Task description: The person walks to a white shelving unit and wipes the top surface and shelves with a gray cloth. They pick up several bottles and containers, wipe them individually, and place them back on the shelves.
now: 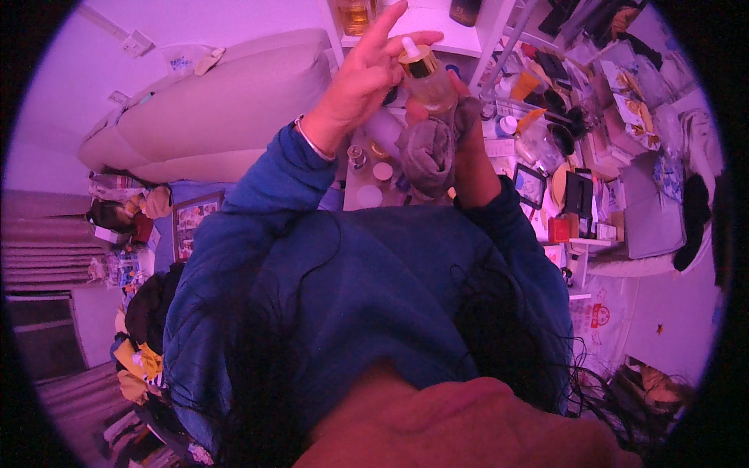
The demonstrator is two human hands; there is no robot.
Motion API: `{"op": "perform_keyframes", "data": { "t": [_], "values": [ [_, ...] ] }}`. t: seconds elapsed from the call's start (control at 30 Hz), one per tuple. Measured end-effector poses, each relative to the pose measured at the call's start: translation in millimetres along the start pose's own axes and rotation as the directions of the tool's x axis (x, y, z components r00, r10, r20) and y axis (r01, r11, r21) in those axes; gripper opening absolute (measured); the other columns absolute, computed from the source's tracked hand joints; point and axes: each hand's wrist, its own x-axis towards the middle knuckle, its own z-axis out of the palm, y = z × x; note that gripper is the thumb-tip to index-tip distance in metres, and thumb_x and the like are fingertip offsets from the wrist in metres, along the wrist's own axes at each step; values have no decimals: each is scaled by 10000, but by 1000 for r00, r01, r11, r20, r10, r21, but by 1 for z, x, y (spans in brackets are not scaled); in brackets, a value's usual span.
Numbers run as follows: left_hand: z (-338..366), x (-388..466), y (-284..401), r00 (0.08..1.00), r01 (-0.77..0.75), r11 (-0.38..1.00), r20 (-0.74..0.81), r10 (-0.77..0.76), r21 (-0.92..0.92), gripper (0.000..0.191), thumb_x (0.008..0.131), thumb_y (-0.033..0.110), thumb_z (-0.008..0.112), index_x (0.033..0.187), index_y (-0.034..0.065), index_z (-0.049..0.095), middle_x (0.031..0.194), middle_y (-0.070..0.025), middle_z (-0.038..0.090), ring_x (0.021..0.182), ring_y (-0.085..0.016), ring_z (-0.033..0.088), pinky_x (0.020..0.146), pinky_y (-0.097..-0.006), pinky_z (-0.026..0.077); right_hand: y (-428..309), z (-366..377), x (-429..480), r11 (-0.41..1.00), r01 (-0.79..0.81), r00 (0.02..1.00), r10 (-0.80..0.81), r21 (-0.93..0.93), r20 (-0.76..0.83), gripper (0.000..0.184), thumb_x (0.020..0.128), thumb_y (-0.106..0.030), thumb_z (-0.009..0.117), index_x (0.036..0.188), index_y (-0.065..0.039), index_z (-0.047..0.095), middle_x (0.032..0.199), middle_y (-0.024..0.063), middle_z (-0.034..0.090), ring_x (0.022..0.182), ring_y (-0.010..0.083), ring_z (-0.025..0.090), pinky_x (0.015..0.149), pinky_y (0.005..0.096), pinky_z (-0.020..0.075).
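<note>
My right hand (461, 88), at the top centre, holds a clear glass dropper bottle (436, 90) with a gold collar and a white rubber bulb. A grey-brown cloth (430, 155) is bunched under the bottle and hangs over the same wrist; part of the hand is hidden behind both. Just left of the bottle is my left hand (368, 79), its fingers spread and the index finger stretched upward. Its fingertips are close to the gold collar; whether they touch it I cannot tell. A pale band circles the left wrist.
Below the hands, a tabletop (354, 193) bears jars and a round pink lid (382, 171). Shelves hold an amber bottle (354, 20) above. To the right stand a crowded desk with a framed tablet-like object (529, 186) and a red box (559, 230). A padded sofa-like piece (222, 111) lies left.
</note>
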Motion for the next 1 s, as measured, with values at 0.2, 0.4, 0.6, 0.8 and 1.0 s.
{"op": "perform_keyframes", "data": {
  "t": [0.2,0.4,0.6,0.8,1.0],
  "values": [
    [5,-4,9,998,33,953,-66,-14,302,853,789,113,667,1438,113,115,1234,-163,493,1015,-200,540,905,-306,411,-1,-3,3,1000,10,999,-9,-10,42,533,930,-514,268,1081,-60,503,724,92,546,589,185,528,506,294,442],
    [-1,2,3,997,-65,998,35,64,12,887,769,91,687,1440,124,108,1165,-115,523,1011,-190,538,872,-308,432,-2,-8,5,1000,-25,998,25,14,52,518,940,-500,242,1066,-63,489,722,94,530,596,183,508,506,300,427],
    [-6,3,5,999,-49,951,7,49,304,931,762,116,695,1444,136,62,1213,-159,508,997,-198,550,864,-300,436,-2,-11,11,999,28,996,-32,40,83,518,922,-481,365,1110,-26,527,784,129,614,595,202,600,521,297,517],
    [3,3,10,999,-31,1000,27,31,-1,924,745,20,675,1443,134,80,1164,-120,525,950,-172,544,859,-286,433,1,-9,8,996,61,995,-56,63,-80,514,921,-479,372,1090,-24,540,792,125,616,609,204,600,519,301,510],
    [1,3,10,998,0,965,-59,16,261,886,762,6,663,1439,125,103,1108,-121,549,894,-168,562,843,-275,435,-1,-10,12,999,26,998,-25,-21,56,510,941,-481,262,1076,-54,507,744,94,560,609,184,538,525,297,456]
  ]
}}
